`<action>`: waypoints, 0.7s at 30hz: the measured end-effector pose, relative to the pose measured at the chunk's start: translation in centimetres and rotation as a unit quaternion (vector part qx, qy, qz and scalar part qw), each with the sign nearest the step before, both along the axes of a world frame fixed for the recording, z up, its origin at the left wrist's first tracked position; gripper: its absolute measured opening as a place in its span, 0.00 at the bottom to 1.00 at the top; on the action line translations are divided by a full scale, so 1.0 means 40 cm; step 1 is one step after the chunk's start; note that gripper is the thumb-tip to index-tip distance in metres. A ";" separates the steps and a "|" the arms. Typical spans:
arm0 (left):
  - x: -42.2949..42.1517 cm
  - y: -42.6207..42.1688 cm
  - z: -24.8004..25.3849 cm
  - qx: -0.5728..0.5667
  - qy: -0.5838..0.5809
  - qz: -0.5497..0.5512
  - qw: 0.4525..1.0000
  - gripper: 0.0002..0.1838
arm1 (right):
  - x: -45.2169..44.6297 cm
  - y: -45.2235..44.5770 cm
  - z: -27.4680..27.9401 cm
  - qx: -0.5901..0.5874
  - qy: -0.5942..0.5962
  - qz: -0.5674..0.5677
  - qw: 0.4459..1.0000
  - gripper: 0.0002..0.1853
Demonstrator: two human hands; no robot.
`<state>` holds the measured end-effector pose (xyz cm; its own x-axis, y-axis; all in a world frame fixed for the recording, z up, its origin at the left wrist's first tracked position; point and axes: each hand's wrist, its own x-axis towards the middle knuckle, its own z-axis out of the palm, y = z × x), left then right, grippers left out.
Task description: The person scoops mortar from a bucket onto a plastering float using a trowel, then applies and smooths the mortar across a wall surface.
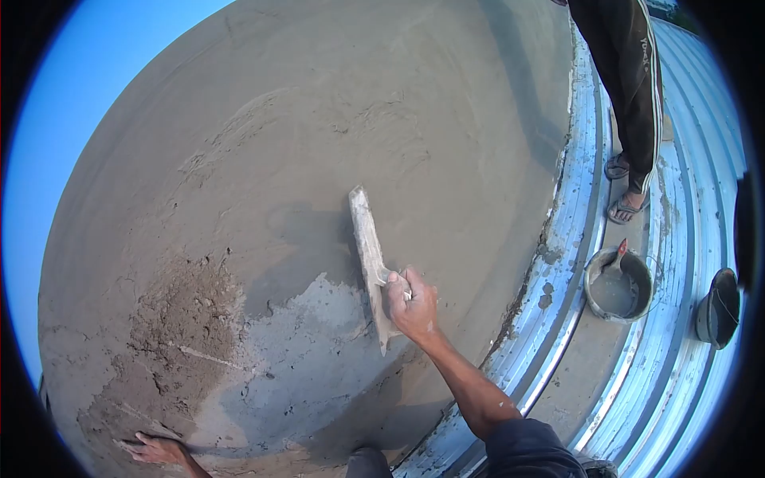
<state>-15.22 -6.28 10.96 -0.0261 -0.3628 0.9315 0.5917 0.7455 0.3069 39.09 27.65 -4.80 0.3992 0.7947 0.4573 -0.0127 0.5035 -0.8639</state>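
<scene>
My right hand is closed round the handle of a plastering float, a long, narrow, mortar-smeared blade seen almost edge-on. The float is at the grey plastered wall, near the middle of the view. Below it and to its left is a smooth pale grey patch with a ragged edge. At the lower left, my left hand rests on the wall with its fingers stretched out, just below a rough brown patch of mortar.
A person in dark striped trousers and sandals stands on the corrugated metal roofing at right. A bucket there holds grey slurry and a red-handled brush. Farther right stands a dark bucket.
</scene>
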 end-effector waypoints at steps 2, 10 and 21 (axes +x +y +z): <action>-0.001 0.001 -0.001 -0.013 -0.001 0.001 1.000 0.35 | 0.029 0.047 -0.075 -0.137 0.206 -0.024 0.969 0.22; 0.041 0.015 0.002 -0.006 0.025 -0.014 1.000 0.36 | 0.169 0.269 0.053 -0.194 0.361 0.092 0.908 0.21; 0.085 0.021 0.005 -0.017 0.021 -0.060 0.998 0.34 | 0.177 0.192 0.472 -0.056 0.154 0.169 0.972 0.25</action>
